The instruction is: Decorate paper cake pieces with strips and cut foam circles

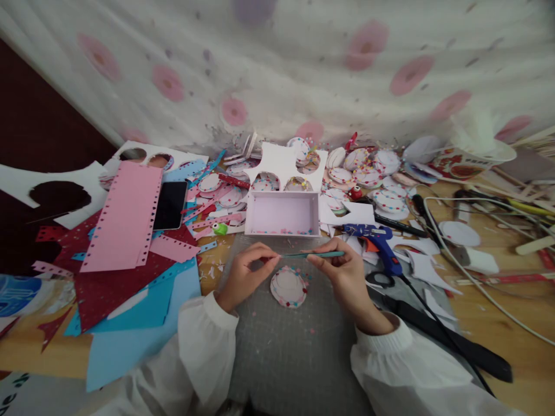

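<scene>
Above the grey cutting mat point(299, 358): head view, both hands facing each other, a slim teal-handled tool point(332, 254) level between them.
Right hand point(347, 277): thumb and fingers pinching the tool by its teal handle.
Left hand point(248, 268): thumb and forefinger pressed together at the thin end; whether they grip the tip or something tiny, I cannot tell.
Paper disc point(288, 286): white, rimmed with coloured dots, flat on the mat below the tool, between the hands.
Open white box point(284, 212): beyond the hands, coloured bits along its near inner edge.
Glue gun point(385, 245): blue, orange trigger, right of the box.
Smartphone point(170, 206): left of the box, beside a pink card sheet point(124, 216).
Floral curtain point(269, 69): behind more dotted discs point(366, 173).
</scene>
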Tool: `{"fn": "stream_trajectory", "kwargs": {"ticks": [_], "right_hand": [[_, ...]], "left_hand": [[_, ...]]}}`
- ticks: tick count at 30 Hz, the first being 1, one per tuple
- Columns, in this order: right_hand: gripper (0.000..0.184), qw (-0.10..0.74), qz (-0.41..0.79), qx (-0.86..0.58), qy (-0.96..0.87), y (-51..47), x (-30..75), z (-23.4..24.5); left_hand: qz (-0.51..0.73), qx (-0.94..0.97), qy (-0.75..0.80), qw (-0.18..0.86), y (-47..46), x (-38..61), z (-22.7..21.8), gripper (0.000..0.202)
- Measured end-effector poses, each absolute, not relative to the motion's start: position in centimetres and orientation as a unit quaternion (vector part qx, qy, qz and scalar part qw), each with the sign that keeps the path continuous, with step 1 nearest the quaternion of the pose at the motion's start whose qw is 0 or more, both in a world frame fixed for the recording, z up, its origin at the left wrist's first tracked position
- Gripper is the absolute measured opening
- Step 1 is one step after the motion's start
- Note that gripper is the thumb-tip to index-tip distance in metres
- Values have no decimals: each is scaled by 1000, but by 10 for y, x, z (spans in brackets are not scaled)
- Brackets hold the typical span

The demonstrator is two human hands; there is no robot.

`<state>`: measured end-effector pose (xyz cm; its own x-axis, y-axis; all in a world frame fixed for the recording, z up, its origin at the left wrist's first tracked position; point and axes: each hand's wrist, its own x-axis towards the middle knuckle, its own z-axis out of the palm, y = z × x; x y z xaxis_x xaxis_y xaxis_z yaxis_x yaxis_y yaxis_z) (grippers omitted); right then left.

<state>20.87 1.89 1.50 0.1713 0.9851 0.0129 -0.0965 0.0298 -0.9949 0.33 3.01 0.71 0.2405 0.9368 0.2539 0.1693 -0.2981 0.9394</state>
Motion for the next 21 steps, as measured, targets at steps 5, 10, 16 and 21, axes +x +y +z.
{"fn": "stream_trajectory", "kwargs": {"ticks": [5, 10, 16, 21], "right_hand": [[27, 572, 478, -514, -424, 18, 208, 15], [25, 579, 487, -503, -419, 19, 208, 15], [25, 588, 482, -502, -414, 18, 209, 13], [22, 636, 413, -490, -431, 13, 206, 12]], "left_hand": [[454, 662, 420, 423, 30, 3, 6, 7], [447, 661, 427, 426, 30, 3, 6, 8], [447, 660, 427, 427, 30, 3, 6, 9], [445, 656, 425, 437, 29, 4, 11, 18]]}}
